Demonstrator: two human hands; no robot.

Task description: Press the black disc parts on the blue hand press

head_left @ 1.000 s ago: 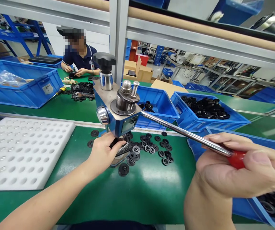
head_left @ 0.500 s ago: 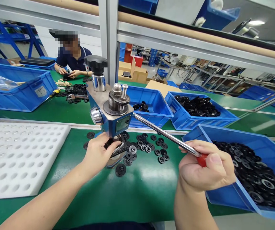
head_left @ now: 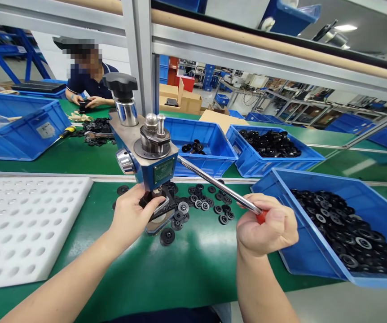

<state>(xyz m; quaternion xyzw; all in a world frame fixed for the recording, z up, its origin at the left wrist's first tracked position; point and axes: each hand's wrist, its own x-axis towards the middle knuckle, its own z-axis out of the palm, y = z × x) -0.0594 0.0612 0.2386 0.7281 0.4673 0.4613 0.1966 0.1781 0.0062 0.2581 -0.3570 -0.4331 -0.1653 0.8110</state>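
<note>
A blue and steel hand press (head_left: 148, 154) stands on the green bench (head_left: 193, 264). Its long steel lever (head_left: 213, 185) runs down to the right and ends in a red knob. My right hand (head_left: 267, 226) is closed around that knob. My left hand (head_left: 131, 215) reaches under the press head, fingers on a black round part (head_left: 153, 204) at the press base. Loose black wheels with metal centres (head_left: 203, 204) lie scattered around the base, one (head_left: 167, 235) just in front of it.
A white foam tray (head_left: 21, 224) with rows of holes lies at the left. A blue bin (head_left: 331, 224) full of black wheels sits at the right, with other blue bins (head_left: 267, 152) behind. Another person (head_left: 85, 76) works at the far side.
My right hand has pulled the lever knob down and toward the left, so the lever sits lower. The view has shifted right, showing more of the right bin. My left hand stays at the base.
</note>
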